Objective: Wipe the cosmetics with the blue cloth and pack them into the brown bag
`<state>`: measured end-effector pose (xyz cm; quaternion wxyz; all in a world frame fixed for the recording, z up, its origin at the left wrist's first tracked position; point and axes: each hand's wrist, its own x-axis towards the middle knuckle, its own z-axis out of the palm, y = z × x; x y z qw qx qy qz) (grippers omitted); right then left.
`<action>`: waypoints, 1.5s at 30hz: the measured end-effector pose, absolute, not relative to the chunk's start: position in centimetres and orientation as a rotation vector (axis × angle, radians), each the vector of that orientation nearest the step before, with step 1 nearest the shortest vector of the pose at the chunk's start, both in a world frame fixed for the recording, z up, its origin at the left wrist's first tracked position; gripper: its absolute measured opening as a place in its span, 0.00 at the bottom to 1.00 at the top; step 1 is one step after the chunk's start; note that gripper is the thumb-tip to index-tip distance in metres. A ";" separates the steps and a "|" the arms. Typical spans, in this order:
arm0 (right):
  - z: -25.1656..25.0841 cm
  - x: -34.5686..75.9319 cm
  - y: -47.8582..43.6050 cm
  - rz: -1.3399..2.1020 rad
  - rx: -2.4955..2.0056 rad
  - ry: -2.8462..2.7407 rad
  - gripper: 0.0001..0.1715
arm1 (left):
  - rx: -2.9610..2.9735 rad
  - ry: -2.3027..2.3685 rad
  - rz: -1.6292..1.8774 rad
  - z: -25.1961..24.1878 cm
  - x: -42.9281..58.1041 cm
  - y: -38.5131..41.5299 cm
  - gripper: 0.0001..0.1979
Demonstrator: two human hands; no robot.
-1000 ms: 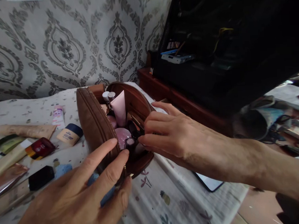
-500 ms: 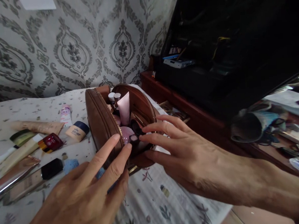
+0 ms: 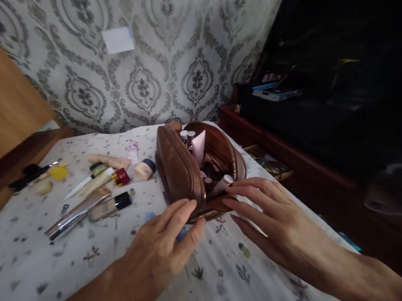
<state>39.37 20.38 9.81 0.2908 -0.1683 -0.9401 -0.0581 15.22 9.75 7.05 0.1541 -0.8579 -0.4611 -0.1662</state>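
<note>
A brown cosmetic bag (image 3: 176, 163) stands unzipped on the patterned cloth. Inside it a pale pink tube (image 3: 198, 148) leans upright beside small capped bottles (image 3: 187, 137). A white-capped tube (image 3: 221, 184) lies tilted near the bag's front opening. My left hand (image 3: 166, 248) has its fingers stretched toward the front left of the bag, the tips at its edge; nothing shows in it. At the front right rim, my right hand (image 3: 269, 210) has its fingers apart, fingertips close to the white-capped tube. Whether they touch it I cannot tell.
Left of the bag lie a cream jar (image 3: 145, 169), a dark red bottle (image 3: 121, 176), a foundation bottle (image 3: 111, 207), a shiny rose-coloured tube (image 3: 78, 213) and brushes (image 3: 32, 175). A wooden board (image 3: 10, 98) is at far left; a dark red ledge (image 3: 272, 146) runs along the right.
The view has swung left, so the bag appears farther right and more cosmetics show. The white-capped tube now shows in the bag's front. My left fingertips have drawn back slightly from the opening.
</note>
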 end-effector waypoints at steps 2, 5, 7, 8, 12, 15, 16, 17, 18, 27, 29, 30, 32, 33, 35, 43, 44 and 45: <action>9.4 39.1 19.8 -0.147 -0.440 -2.460 0.13 | -2.486 -1.405 -0.403 5.6 14.7 8.9 0.20; 9.0 38.6 18.6 -0.120 -0.444 -2.412 0.12 | -2.538 -1.531 -0.324 3.7 13.5 8.0 0.15; 8.8 38.0 17.7 -0.072 -0.415 -2.407 0.11 | -2.562 -1.594 -0.293 2.7 12.6 7.6 0.14; 8.7 37.6 17.2 -0.036 -0.393 -2.411 0.11 | -2.563 -1.621 -0.286 2.4 12.2 7.5 0.13; 7.8 35.1 15.5 0.186 -0.304 -2.442 0.11 | -2.526 -1.715 -0.343 1.7 11.0 7.1 0.05; 6.4 32.6 14.7 0.384 -0.263 -2.462 0.11 | -2.471 -1.787 -0.406 1.7 10.4 7.1 0.05; 5.9 31.7 14.5 0.455 -0.264 -2.457 0.11 | -2.448 -1.800 -0.420 1.7 10.1 7.2 0.06; 5.4 30.8 14.5 0.537 -0.275 -2.439 0.11 | -2.415 -1.810 -0.430 1.7 9.7 7.3 0.07; 4.9 29.8 14.5 0.635 -0.287 -2.425 0.10 | -2.371 -1.819 -0.440 1.8 9.1 7.4 0.08; 1.4 19.4 15.1 1.790 -0.719 -1.841 0.11 | -1.592 -2.368 -0.253 4.2 1.3 7.0 0.14; 0.5 18.1 15.0 1.837 -0.737 -1.732 0.13 | -1.445 -2.469 -0.218 4.8 -0.4 6.6 0.14; 0.2 17.8 14.9 1.808 -0.729 -1.730 0.13 | -1.381 -2.511 -0.216 5.0 -1.2 6.4 0.14; -0.4 17.7 14.6 1.681 -0.681 -1.817 0.12 | -1.280 -2.595 -0.215 5.3 -2.9 6.4 0.14; -0.5 17.9 14.5 1.610 -0.651 -1.881 0.11 | -1.247 -2.634 -0.209 5.4 -3.7 6.5 0.14; -0.6 18.3 14.3 1.503 -0.603 -1.994 0.10 | -1.229 -2.692 -0.186 5.4 -5.3 7.1 0.15; -0.4 19.0 14.3 1.471 -0.604 -2.076 0.10 | -1.244 -2.881 -0.134 4.8 -8.9 10.4 0.13; -0.4 19.0 14.3 1.476 -0.606 -2.077 0.10 | -1.233 -2.895 -0.141 4.7 -9.0 10.5 0.13; -0.4 19.0 14.3 1.477 -0.606 -2.076 0.10 | -1.220 -2.903 -0.153 4.6 -9.0 10.5 0.13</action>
